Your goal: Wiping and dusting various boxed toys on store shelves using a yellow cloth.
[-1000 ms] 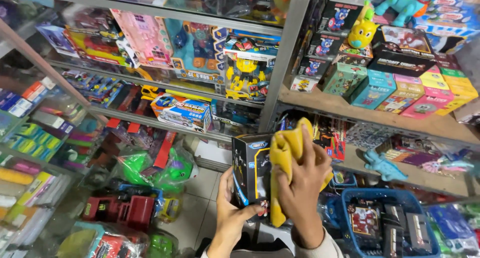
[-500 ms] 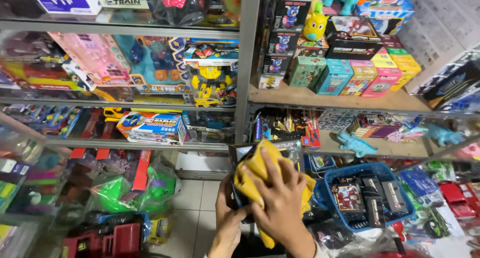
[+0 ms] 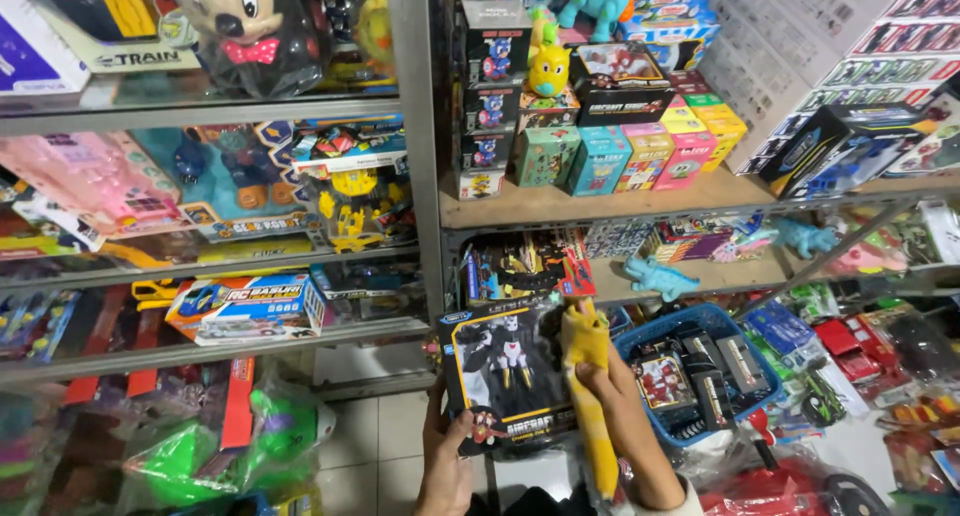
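**Toy box and yellow cloth in the hands**

The black toy box [image 3: 510,376] with a robot picture is held up in front of the shelves. The left hand [image 3: 445,466] grips it from below at the left corner, fingers clenched around the edge. The right hand [image 3: 620,416] holds a yellow cloth [image 3: 588,396] bunched long and thin against the box's right side, its fingers closed on the cloth.

How far along: the cloth rests at the box's side edge and the front of the box shows fully. I think the front looks clean, but dust is too small to see, so what is left cannot be told.

Just to the right is a blue basket [image 3: 640,338] full of small toy packs. Behind the box, a wooden shelf [image 3: 560,204] carries little coloured boxes [image 3: 640,156]. A blue toy dinosaur [image 3: 658,274] lies on the shelf below. To the left, metal shelves [image 3: 200,111] hold bigger toy boxes, and a green plastic bag [image 3: 200,461] sits low near the tiled floor [image 3: 375,441]. The place is crowded, so there is little room to move the box.
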